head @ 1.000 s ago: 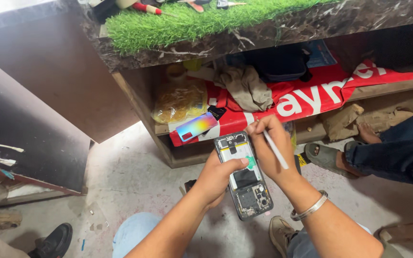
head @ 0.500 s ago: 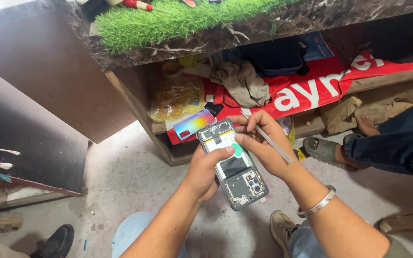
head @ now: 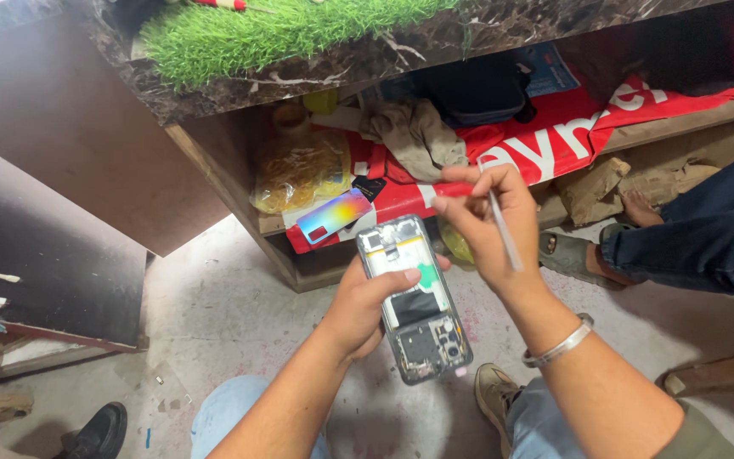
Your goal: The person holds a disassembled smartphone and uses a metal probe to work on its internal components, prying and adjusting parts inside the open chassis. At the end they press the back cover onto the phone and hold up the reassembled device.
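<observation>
Both our hands are busy over the floor, in front of the low shelf. Our left hand (head: pixel 358 310) is clamped around an opened phone (head: pixel 414 297), gripping it from the left with the thumb laid across the middle, so the exposed inner side faces up: a pale battery area, a green patch, and the dark board with camera parts at the end nearest us. Our right hand (head: pixel 490 225) hovers just beyond the phone's far end, fingers pinched together on a thin white tool (head: pixel 503 231) that slants down across the palm; a metal bangle (head: pixel 562 342) sits on that wrist.

To work well here, we judge it best to keep the left grip firm but off the board, steady the right hand before the tip goes in, and keep the phone level so nothing loose slides out.

Beyond the phone, an iridescent back cover (head: pixel 333 215) lies on the edge of the shelf (head: pixel 231 191), beside a bag of yellowish contents (head: pixel 299 170), a crumpled cloth (head: pixel 418 136) and a red banner (head: pixel 554 140). Above, the desk (head: pixel 214 93) carries a green grass mat (head: pixel 273 30). Another person's leg in blue jeans (head: pixel 690 234) and a sandalled foot (head: pixel 567 252) sit to the right.
</observation>
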### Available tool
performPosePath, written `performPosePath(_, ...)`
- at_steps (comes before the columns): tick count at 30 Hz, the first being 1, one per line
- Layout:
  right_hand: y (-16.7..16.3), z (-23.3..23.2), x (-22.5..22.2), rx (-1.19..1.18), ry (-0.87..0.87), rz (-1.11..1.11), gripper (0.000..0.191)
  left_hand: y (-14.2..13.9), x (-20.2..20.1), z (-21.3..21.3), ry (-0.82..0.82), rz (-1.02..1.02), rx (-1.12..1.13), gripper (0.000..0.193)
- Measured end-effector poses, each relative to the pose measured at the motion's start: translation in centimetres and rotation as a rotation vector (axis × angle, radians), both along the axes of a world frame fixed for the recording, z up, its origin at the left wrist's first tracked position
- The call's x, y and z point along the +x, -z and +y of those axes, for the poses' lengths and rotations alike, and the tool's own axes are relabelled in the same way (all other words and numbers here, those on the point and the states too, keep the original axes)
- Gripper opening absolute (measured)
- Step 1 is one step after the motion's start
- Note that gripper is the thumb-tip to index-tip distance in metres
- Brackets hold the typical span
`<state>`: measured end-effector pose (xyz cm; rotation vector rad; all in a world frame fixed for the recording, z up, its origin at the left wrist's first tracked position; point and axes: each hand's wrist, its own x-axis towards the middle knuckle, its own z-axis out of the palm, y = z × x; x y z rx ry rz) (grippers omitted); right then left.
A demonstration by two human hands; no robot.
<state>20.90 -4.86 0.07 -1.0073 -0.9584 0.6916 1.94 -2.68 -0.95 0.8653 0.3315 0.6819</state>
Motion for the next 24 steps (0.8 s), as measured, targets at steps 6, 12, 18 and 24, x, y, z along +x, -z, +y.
performPosePath(6,-0.3,-0.8,-0.5,0.053,-0.207,0.064,0.031,0.2,-0.3,0.7,-0.127,-0.063,-0.021,0.046)
performPosePath(12,-1.1,-1.4,-1.5,0.037,-0.231,-0.267,0.025,0.9,0.0,1.0,-0.265,-0.018,-0.01,0.043)
performPosePath(18,-2.2,-2.1,-2.3,0.05,-0.046,-0.678,0.026,1.7,0.3,0.9,-0.315,0.029,0.096,0.042)
performPosePath(24,-2.4,-2.0,-2.6,0.054,0.065,-0.707,0.027,2.7,0.6,0.7,-0.302,0.123,0.206,0.047)
